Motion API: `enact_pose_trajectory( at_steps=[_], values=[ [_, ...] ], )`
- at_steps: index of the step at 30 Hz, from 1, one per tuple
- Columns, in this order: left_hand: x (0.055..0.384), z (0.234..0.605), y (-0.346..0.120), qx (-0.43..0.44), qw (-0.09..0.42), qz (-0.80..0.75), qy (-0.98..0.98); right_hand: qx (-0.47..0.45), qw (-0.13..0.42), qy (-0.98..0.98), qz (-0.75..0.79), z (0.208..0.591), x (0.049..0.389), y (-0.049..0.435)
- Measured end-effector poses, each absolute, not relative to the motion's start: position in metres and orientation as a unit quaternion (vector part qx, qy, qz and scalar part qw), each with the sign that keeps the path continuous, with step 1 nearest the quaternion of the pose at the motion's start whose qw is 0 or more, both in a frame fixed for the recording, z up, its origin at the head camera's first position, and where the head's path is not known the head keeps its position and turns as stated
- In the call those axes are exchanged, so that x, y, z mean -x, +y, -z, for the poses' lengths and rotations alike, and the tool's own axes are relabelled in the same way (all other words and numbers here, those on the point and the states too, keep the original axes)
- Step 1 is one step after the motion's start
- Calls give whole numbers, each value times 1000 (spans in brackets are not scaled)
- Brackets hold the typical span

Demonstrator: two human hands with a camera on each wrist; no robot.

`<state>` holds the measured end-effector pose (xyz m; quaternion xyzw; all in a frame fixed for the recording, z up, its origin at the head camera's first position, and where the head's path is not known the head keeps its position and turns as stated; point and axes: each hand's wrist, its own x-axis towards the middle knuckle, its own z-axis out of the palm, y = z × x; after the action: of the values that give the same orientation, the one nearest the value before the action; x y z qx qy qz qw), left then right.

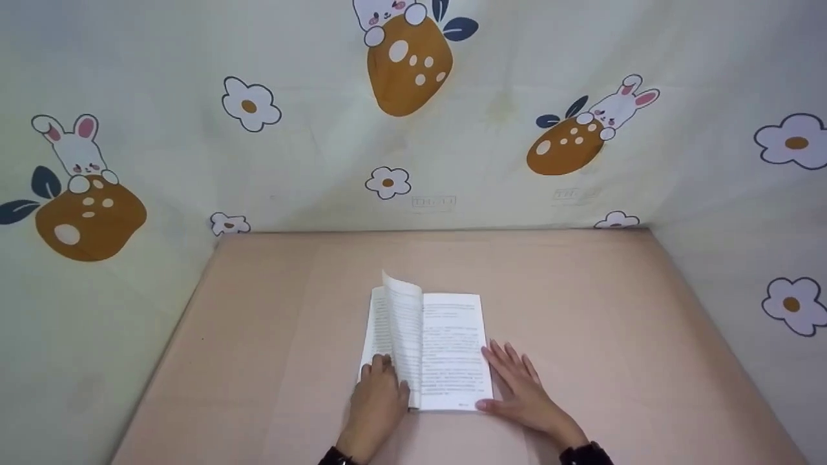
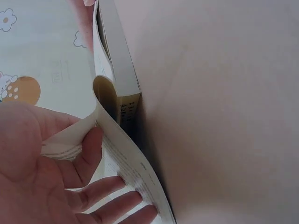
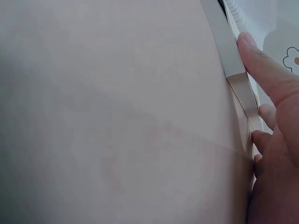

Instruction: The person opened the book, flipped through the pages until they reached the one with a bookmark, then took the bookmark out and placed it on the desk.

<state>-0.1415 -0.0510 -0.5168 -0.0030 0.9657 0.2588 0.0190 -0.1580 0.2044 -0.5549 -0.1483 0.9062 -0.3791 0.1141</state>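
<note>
An open paperback book (image 1: 453,352) lies face up on the table, its right page covered in printed lines. One page (image 1: 404,316) stands half raised over the left side, its top corner curling up. My left hand (image 1: 376,402) is at the lower left of the book. In the left wrist view the thumb and index finger pinch the raised page (image 2: 104,93), which loops near the spine, while the other fingers (image 2: 110,186) lie on the left-hand pages. My right hand (image 1: 522,395) rests with spread fingers along the book's right edge, thumb (image 3: 261,63) on the page margin.
A peach-coloured tabletop (image 1: 291,323) surrounds the book on every side. Behind it and at both sides hangs a pale cloth (image 1: 310,155) printed with rabbits, fruit and flowers. Dark sleeve cuffs (image 1: 585,454) show at both wrists.
</note>
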Motion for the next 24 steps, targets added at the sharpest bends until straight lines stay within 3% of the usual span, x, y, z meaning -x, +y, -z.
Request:
enact_pose_trajectory(
  at_steps=[13,24],
  values=[
    [143,518,-72,50,-4,-193,980,163,94,907,378,558,159,206],
    [144,520,-75,61,2,-222,973,151,117,902,386,556,157,205]
  ],
)
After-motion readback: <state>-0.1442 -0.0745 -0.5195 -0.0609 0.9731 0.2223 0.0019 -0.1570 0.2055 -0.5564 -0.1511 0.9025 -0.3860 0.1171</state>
